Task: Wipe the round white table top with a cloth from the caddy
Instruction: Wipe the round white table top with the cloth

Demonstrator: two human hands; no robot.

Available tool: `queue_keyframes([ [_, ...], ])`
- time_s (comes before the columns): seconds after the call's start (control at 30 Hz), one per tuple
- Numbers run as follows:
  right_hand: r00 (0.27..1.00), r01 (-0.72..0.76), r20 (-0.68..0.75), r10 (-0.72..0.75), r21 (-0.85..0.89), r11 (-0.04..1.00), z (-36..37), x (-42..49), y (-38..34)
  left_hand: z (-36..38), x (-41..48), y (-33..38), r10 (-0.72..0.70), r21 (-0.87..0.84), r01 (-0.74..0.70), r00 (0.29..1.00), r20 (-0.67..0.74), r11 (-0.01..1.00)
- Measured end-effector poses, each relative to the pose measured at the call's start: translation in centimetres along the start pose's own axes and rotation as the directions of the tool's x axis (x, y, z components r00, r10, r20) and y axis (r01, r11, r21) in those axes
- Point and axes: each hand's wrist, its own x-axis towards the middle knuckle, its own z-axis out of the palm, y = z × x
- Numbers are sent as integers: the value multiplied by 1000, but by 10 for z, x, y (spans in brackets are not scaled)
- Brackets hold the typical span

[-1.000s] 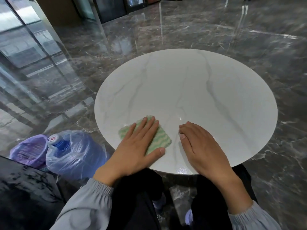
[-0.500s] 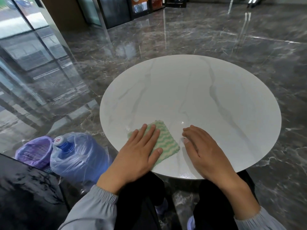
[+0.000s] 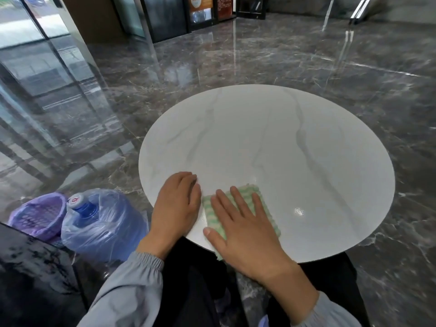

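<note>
Pressing my right hand [image 3: 245, 230], fingers spread, flat on the cloth [image 3: 246, 190], lower centre; soft and light, I judge, so I'd palm its middle. Left hand [image 3: 175, 206], fingers together, rests beside.

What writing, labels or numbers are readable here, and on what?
Nothing can be read for certain.
Blue plastic-wrapped water jug, white cap: a red mark, too small to read.
Orange poster and dark red poster at the far wall: print too blurred to read.
</note>
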Motion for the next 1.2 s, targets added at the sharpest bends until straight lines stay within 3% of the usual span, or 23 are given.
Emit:
queue_keyframes([
  [0.27, 960, -281, -3, 281, -49, 958, -16, 16, 70, 5, -2, -2, 11, 28, -10, 998, -58, 1000],
  [0.33, 982, -191, -3, 191, -52, 980, -9, 15, 51, 6, -2, -2, 0, 13, 1, 998, -61, 1000],
  [0.47, 985, 170, 6, -170, -52, 984, 17, -22, 1, 5, -3, -2, -20, -26, 18, 998, -68, 1000],
  [0.57, 973, 228, -19, -231, -90, 969, 16, -38, 15, 5, -4, -2, -25, -38, 23, 997, -70, 999],
  [0.7, 997, -77, -10, 77, -123, 989, -17, -28, 96, 6, -5, -3, -33, -30, 30, 997, -72, 999],
  [0.77, 952, -300, 30, 304, -101, 949, -30, -20, 134, 7, -5, -3, -31, -19, 30, 997, -70, 999],
  [0.83, 912, -406, 32, 409, -79, 911, -37, -11, 140, 7, -5, -3, -25, -4, 25, 997, -70, 1000],
  [0.9, 931, -356, 51, 363, -102, 929, -32, -5, 114, 8, -4, -3, -15, 10, 16, 998, -68, 1000],
  [1.07, 996, -82, 30, 84, -67, 994, 6, -28, 12, 7, -3, -2, 0, 36, 2, 999, -49, 999],
  [1.2, 999, -45, 23, 45, -22, 999, 5, -42, 24, 5, -5, -1, 18, 67, -15, 999, -35, 998],
])
